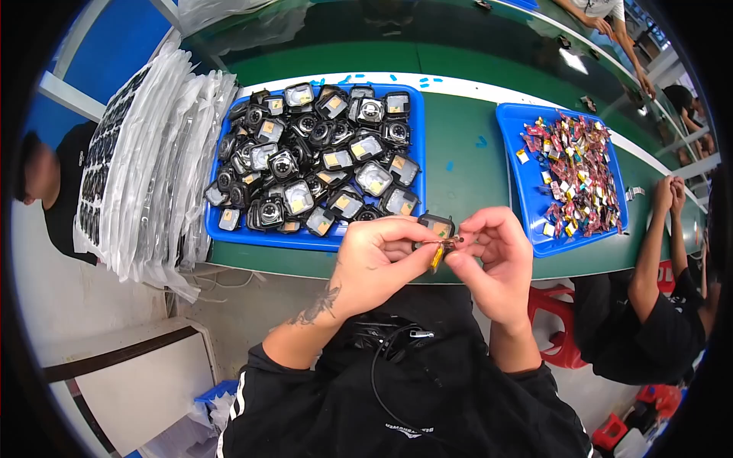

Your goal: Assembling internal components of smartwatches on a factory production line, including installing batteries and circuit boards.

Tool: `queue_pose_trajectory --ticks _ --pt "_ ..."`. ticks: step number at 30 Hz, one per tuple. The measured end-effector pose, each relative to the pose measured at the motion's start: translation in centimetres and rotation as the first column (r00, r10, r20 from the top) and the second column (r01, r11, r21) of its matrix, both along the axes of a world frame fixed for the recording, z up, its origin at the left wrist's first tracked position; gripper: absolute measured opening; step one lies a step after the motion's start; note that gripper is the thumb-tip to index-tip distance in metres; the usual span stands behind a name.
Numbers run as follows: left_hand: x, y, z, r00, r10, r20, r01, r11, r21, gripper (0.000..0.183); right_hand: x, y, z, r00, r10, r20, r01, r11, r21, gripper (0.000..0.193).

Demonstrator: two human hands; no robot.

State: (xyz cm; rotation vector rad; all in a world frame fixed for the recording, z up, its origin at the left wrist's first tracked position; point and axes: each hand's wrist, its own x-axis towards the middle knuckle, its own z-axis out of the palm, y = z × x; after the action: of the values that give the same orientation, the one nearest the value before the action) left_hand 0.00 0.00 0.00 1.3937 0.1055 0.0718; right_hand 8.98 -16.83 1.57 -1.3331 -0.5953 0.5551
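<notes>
Near the table's front edge, my two hands meet over a small reddish circuit piece [449, 242] with a yellow part [437, 258] hanging below it. My left hand [382, 256] is closed, its thumb and finger pinching the circuit piece from the left. From the right, my right hand [495, 256] has its thumb and fingertips closed on the other end. Just behind the fingertips shows a dark square watch case [437, 224]; I cannot tell whether my left fingers hold it or it rests on the table. Some fingers are hidden behind the pieces.
A blue tray [418, 145] heaped with black watch cases stands left of centre. Another blue tray [527, 225], at right, holds many small circuit pieces. Plastic-wrapped sheets [145, 168] are stacked at far left. Other people sit around the green table [458, 122]; a red stool [561, 328] stands at right.
</notes>
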Motion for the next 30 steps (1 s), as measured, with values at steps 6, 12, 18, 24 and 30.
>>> queue_pose_trajectory --ticks 6,12,18,24,30 --pt "0.3 -1.8 0.4 0.979 0.195 0.060 -0.178 0.961 -0.213 0.031 -0.8 0.9 -0.6 0.956 -0.212 0.201 0.213 0.977 0.015 0.032" --pt "0.1 -2.1 0.4 0.974 0.203 0.099 -0.178 0.959 -0.220 0.037 -0.4 0.4 -0.1 0.959 -0.212 0.189 0.217 0.976 -0.007 0.035" --pt "0.2 -1.9 0.6 0.984 0.173 0.045 -0.161 0.966 -0.201 0.039 -0.1 -0.3 0.3 0.981 -0.143 0.129 0.145 0.989 -0.001 0.036" --pt "0.2 -1.8 0.3 0.985 0.138 0.107 -0.123 0.983 -0.135 0.037 1.5 -1.0 -0.3 0.959 -0.006 0.283 0.023 0.998 -0.058 0.037" --pt "0.4 -2.1 -0.1 0.953 0.211 0.219 -0.224 0.974 0.036 0.030 1.5 -0.5 0.2 0.919 -0.021 0.394 0.078 0.989 -0.129 0.037"
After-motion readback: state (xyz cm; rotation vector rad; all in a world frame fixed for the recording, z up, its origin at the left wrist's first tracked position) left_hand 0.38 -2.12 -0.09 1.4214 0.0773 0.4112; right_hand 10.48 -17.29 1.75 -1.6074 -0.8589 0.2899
